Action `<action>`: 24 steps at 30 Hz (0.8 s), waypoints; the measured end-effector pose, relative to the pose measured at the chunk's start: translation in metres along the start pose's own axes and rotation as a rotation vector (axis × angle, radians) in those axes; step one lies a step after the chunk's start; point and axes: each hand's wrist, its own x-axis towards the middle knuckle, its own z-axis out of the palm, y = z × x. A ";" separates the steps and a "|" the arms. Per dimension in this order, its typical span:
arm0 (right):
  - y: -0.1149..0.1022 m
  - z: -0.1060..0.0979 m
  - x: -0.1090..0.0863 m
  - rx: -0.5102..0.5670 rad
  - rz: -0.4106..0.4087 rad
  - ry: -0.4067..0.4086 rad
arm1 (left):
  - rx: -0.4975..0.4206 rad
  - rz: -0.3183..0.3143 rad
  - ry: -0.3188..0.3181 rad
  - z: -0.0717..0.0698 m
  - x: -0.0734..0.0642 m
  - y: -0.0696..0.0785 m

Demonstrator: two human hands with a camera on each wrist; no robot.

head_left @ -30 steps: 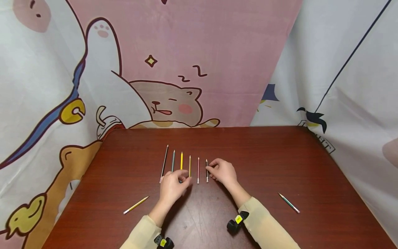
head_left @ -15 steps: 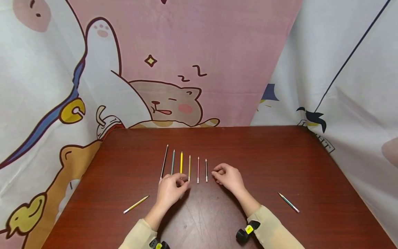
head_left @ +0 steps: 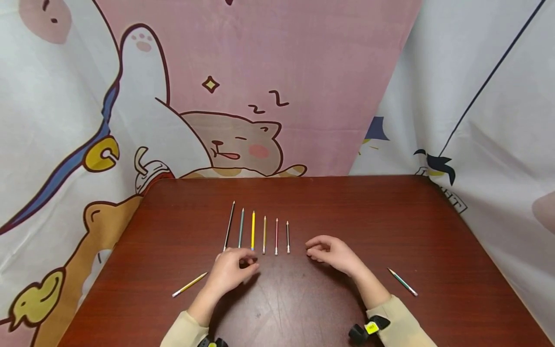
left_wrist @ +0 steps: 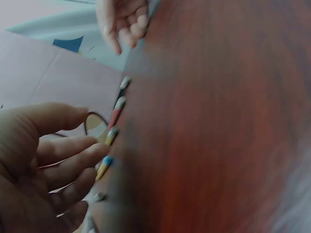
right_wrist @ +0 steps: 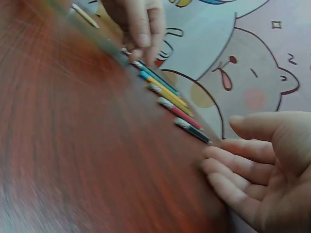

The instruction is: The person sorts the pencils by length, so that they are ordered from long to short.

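Observation:
Several pencils lie side by side in a row, tips pointing to the far edge. From left to right in the head view they are a long black pencil (head_left: 230, 224), a teal pencil (head_left: 241, 229), a bright yellow pencil (head_left: 253, 231), a gold pencil (head_left: 264, 236), a red pencil (head_left: 276, 237) and a short black pencil (head_left: 288, 237). My left hand (head_left: 231, 270), fingers loosely bent and holding nothing, is at the near ends of the leftmost pencils, hiding some of them. To the right of the row, my right hand (head_left: 336, 254) hovers apart from the short black pencil, holding nothing.
A yellow pencil (head_left: 190, 285) lies slanted on the left of the brown table (head_left: 347, 202), close to my left forearm. Another pencil, green with a pale end (head_left: 402, 282), lies on the right. A cartoon-printed cloth (head_left: 325, 86) hangs behind the table.
My right hand has let go of the short black pencil and drawn back to the right and nearer. My left hand has also pulled back toward the near left. The row stays almost unmoved.

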 end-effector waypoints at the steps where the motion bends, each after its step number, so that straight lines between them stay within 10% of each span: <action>1: 0.000 -0.003 -0.002 -0.018 -0.005 -0.019 | -0.012 0.012 -0.023 -0.003 -0.001 -0.001; 10: -0.003 -0.035 -0.029 -0.121 -0.115 -0.148 | -0.075 0.089 -0.099 -0.027 -0.009 -0.017; 24: 0.001 -0.071 -0.082 -0.323 -0.141 -0.036 | -0.014 -0.068 -0.061 -0.064 -0.040 -0.040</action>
